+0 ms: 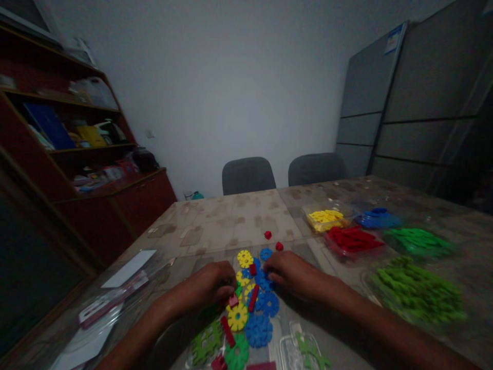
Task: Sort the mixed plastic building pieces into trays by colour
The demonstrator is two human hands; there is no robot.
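Note:
My left hand (219, 281) is closed, with a small red block (233, 300) at the tips of its thumb and fingers. It is over the left side of a cluster of plastic snowflake discs. A yellow disc (237, 316) lies just below these fingers. My right hand (291, 273) has its fingers curled down at the cluster's right edge, beside blue discs (259, 329); what they grip is hidden. A long red strip (253, 298) lies across the discs between my hands. Nearer to me are another red strip (227, 331) and a green disc (236, 352).
On the right stand clear trays of yellow (326, 217), red (353, 239), blue (375, 218), green (419, 240) and light-green pieces (419, 290). Two small red pieces (279, 246) lie beyond my right hand. Packaging (113, 298) lies left; two chairs (248, 174) stand behind the table.

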